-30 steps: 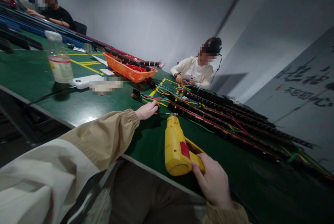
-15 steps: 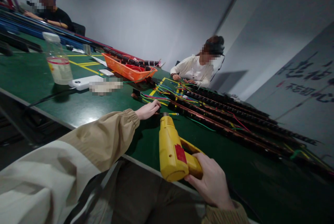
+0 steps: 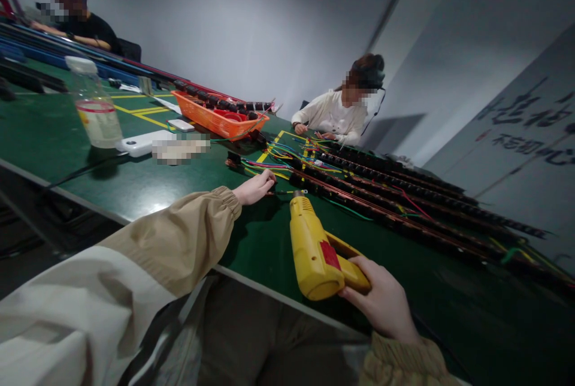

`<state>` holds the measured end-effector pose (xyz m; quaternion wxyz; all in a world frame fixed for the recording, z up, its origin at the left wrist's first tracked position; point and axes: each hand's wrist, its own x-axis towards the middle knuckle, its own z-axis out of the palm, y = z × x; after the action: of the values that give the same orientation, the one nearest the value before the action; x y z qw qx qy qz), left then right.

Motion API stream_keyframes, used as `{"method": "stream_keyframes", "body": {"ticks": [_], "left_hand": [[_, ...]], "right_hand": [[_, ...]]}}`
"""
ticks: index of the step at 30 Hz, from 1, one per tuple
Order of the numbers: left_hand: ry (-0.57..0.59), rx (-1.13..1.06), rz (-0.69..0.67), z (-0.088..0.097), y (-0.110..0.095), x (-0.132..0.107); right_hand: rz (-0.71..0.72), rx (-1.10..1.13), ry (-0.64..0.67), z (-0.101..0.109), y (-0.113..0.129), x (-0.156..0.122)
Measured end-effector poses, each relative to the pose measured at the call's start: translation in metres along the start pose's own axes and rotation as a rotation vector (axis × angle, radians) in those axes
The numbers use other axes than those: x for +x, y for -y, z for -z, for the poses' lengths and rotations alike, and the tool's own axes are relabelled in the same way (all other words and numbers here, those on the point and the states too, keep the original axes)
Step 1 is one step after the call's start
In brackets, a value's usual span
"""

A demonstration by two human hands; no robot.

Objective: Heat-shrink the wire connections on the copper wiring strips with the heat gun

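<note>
A yellow heat gun (image 3: 314,248) with a red patch on its side is gripped by its handle in my right hand (image 3: 381,296). Its metal nozzle points away from me, close to a short wire (image 3: 287,192) that ends in a ring terminal. My left hand (image 3: 255,188) pinches the near end of that wire, fingers closed, just above the table. Beyond my left fingers lies a bundle of coloured wires (image 3: 265,168) with a dark block at its left end. My left fingertips partly hide the wire's held end.
Long dark strips (image 3: 404,224) with copper-coloured rods and loose wires stretch across the right of the green table (image 3: 188,185). An orange basket (image 3: 215,122), a bottle (image 3: 96,113) and a white power bank-like box (image 3: 146,142) stand left. Two people sit beyond the table.
The heat gun in my right hand has moved right and slightly up, its nozzle passing along the wire toward the ring terminal. My left hand has stayed nearly still.
</note>
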<state>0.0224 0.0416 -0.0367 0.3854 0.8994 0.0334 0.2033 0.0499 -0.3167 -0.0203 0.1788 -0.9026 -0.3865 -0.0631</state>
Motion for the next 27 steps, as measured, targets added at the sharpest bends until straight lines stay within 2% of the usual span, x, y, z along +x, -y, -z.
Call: {"method": "stream_keyframes", "body": {"ticks": [5, 17, 20, 27], "left_hand": [[0.005, 0.014, -0.004, 0.000, 0.000, -0.001], [0.001, 0.035, -0.024, -0.003, 0.008, 0.002], [0.002, 0.013, -0.016, -0.003, 0.008, 0.002], [0.007, 0.005, 0.005, -0.004, 0.007, 0.001]], "right_hand": [[-0.106, -0.044, 0.006, 0.001, -0.007, 0.002], [-0.134, -0.081, 0.022, 0.005, 0.003, 0.001], [-0.103, -0.096, 0.000, 0.002, 0.002, 0.000], [0.080, -0.152, -0.111, -0.006, 0.009, -0.007]]}}
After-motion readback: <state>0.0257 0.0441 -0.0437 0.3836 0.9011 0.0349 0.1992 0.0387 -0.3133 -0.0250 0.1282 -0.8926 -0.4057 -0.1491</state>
